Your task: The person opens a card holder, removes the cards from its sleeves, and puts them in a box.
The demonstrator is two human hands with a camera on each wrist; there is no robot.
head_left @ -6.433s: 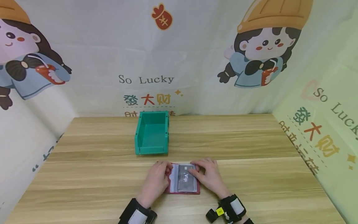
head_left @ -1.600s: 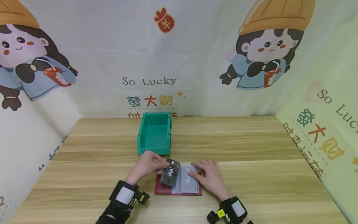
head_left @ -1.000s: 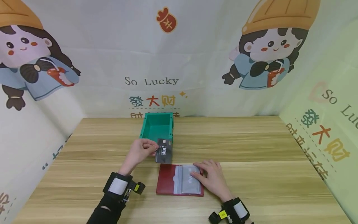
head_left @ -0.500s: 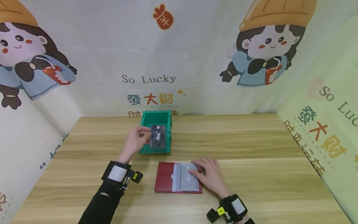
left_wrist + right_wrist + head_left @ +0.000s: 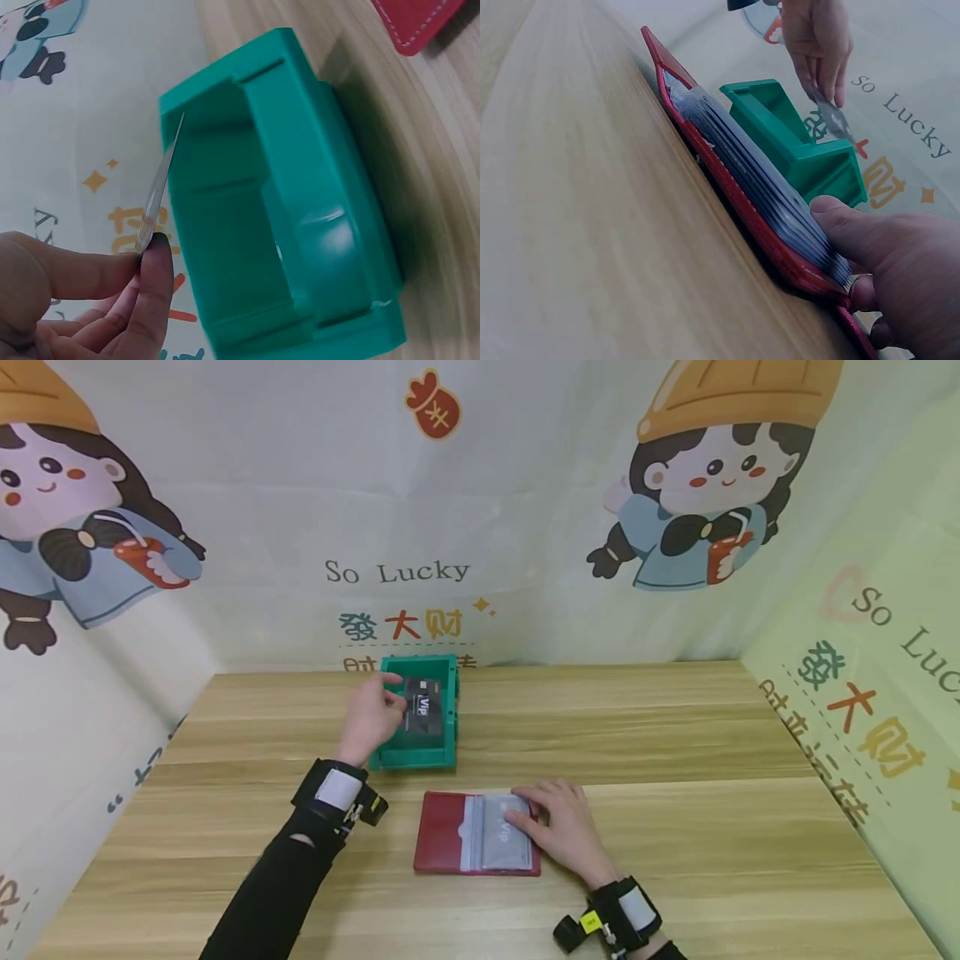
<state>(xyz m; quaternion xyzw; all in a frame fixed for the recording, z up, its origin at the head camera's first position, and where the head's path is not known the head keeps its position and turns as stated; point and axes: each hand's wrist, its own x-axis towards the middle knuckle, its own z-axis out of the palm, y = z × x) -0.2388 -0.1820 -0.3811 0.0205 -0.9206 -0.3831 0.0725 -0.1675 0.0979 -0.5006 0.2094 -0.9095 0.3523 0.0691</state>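
My left hand [image 5: 369, 717] pinches a dark grey VIP card [image 5: 423, 708] by its left edge. In the left wrist view, the card [image 5: 157, 195] is seen edge-on, raised above the rim of a green plastic bin [image 5: 330, 210]. Below the bin in the head view lies an open red card holder [image 5: 441, 833] with a stack of clear sleeves [image 5: 504, 833]; the top sleeve shows a faint "Vip". My right hand [image 5: 562, 831] grips the holder's right side, the thumb [image 5: 836, 217] on the sleeves and curled fingers at the cover's edge.
The bin [image 5: 450, 727] stands near the back of the wooden table [image 5: 637, 727], close to the printed backdrop [image 5: 525, 527]. Another printed sheet [image 5: 885, 635] borders the table on the right. Each wrist wears a strapped camera.
The VIP card has come out of its clear sleeve; my left hand has carried it up and left, from the holder to over the bin. My right hand has stayed at the holder.
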